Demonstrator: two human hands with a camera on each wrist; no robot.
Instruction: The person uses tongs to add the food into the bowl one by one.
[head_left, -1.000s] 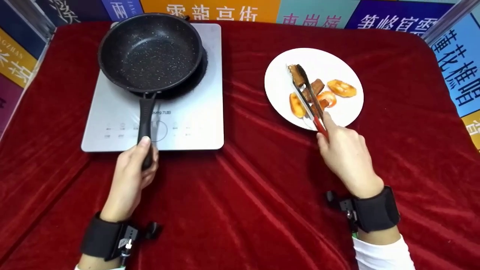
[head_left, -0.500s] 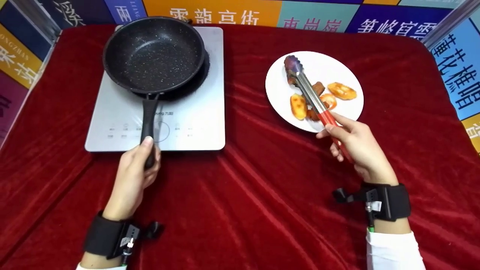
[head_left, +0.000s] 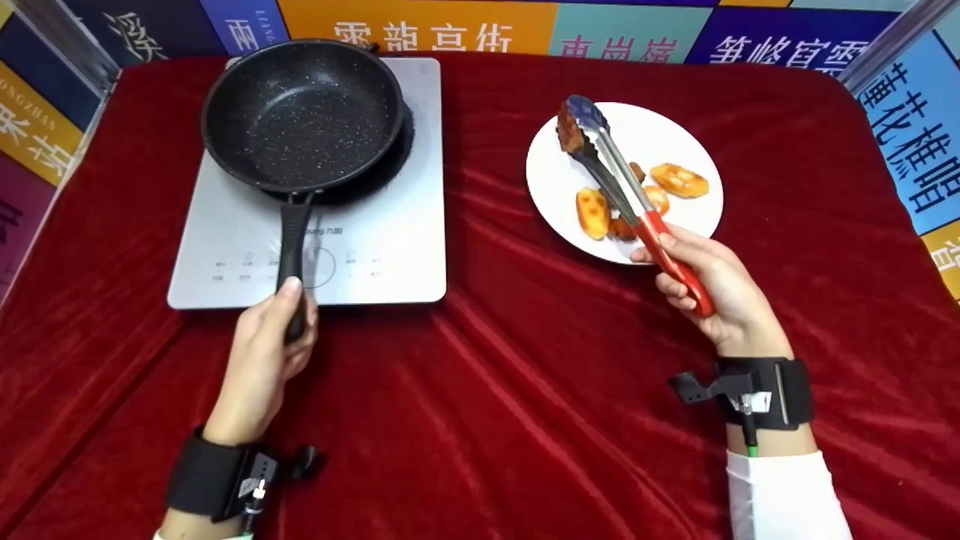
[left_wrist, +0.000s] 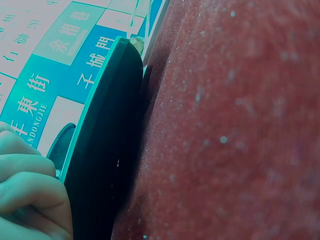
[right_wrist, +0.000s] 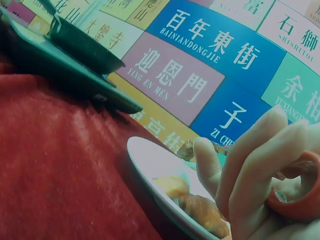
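Note:
In the head view my left hand (head_left: 262, 341) grips the handle of a black speckled frying pan (head_left: 304, 120), thumb along the top. The pan is on a silver induction cooktop (head_left: 375, 270). My right hand (head_left: 712, 289) holds food tongs (head_left: 630, 176) with red grips, fingers curled round them. A brown chunk of food (head_left: 570, 129), perhaps meat, is between the tong heads above the far left of a white plate (head_left: 667, 131). On the plate lie a yellow browned slice (head_left: 592, 214), a second such slice (head_left: 679, 181), a red-orange slice (head_left: 657, 199) and brown pieces partly hidden by the tongs.
A dark red velvet cloth (head_left: 487, 375) covers the table. Panels with large printed characters (head_left: 420, 30) stand along the far edge and both sides. In the right wrist view the plate's rim (right_wrist: 145, 150) lies below the fingers, with the cooktop (right_wrist: 80, 80) beyond.
My right hand has turned over, thumb side up, and the tongs have risen with the brown chunk, their heads moving to the plate's far left. The left hand and pan stay in place.

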